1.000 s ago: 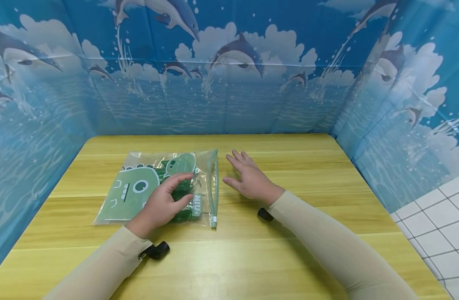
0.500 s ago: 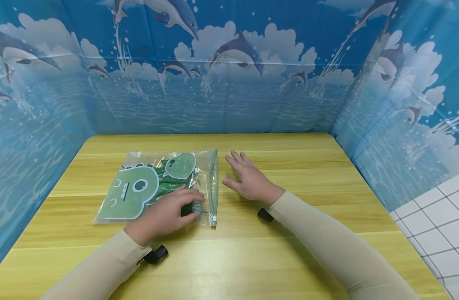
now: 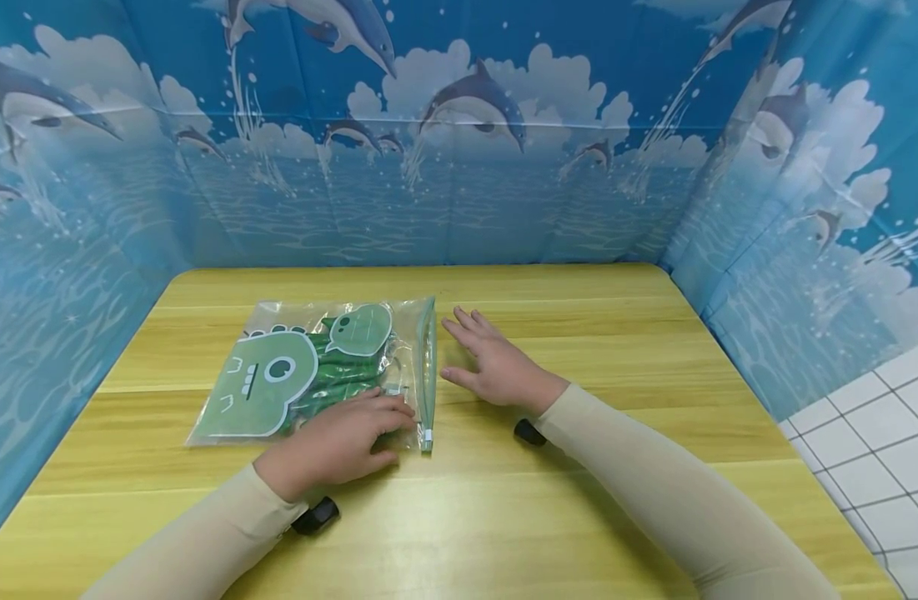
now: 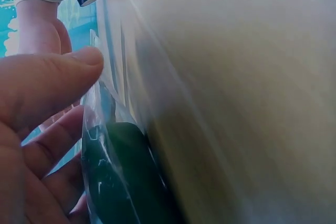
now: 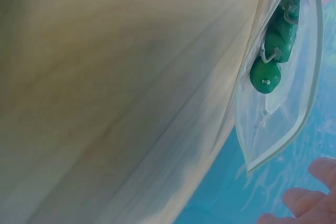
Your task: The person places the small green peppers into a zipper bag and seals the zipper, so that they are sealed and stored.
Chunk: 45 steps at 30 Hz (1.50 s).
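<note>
A clear slider zip bag (image 3: 278,400), printed with a pale green one-eyed cartoon, lies flat on the table. Its green-edged mouth gapes on the right, with the white slider (image 3: 428,435) at the near corner. Green shiny round-ended objects (image 5: 278,40) with pale cord loops show inside; their kind is unclear. My left hand (image 3: 346,437) rests over the bag's near right part, fingers loosely bent on the film and thumb (image 4: 63,77) apart toward the near side. Just right of the mouth, my right hand (image 3: 496,362) is spread, holding nothing and apart from the bag.
The yellow wood-grain table (image 3: 579,308) extends around the bag. A blue dolphin-print curtain (image 3: 459,192) borders its back and sides. Black wrist devices sit under both sleeves, and white floor tiles (image 3: 879,433) lie beyond the right edge.
My left hand has come down and nearer me, from above the bag's middle onto its near right part, uncovering more of the print. My right hand has barely moved. The bag stays put.
</note>
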Available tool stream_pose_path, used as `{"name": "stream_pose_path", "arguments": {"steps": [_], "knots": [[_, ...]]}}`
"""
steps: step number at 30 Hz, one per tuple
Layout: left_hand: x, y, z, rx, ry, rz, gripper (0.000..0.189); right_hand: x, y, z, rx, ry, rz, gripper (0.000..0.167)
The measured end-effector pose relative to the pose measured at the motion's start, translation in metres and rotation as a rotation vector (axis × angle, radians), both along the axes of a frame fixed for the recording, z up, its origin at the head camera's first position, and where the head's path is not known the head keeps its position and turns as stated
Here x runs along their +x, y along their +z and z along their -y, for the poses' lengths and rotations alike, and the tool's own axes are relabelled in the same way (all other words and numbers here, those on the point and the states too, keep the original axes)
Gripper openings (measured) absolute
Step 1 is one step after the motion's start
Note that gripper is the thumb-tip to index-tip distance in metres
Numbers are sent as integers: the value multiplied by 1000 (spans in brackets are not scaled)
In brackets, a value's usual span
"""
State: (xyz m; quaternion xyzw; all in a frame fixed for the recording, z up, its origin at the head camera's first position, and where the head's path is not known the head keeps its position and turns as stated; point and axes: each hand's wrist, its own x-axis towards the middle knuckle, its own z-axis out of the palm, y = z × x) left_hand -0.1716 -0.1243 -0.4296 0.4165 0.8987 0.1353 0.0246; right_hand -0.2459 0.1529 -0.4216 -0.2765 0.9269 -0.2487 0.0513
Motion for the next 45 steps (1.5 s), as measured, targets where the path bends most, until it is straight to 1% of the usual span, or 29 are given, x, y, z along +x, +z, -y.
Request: {"name": "stream_pose_path", "arguments": {"steps": [7, 15, 28, 34, 39, 45], "knots": [[0, -3, -3, -17, 12, -16, 36, 1, 0, 2, 1, 10, -8, 82], [-1, -6, -6, -28, 47, -24, 31, 2, -3, 2, 4, 20, -7, 82], [-2, -8, -12, -31, 70, -65, 18, 3, -5, 3, 5, 33, -8, 82], [-1, -8, -15, -11, 88, -87, 11, 3, -5, 3, 6, 31, 3, 82], [0, -10, -16, -4, 95, -109, 12, 3, -6, 3, 7, 27, 12, 81], [0, -10, -15, 3, 95, -124, 9, 4, -7, 4, 12, 35, -1, 81]]}}
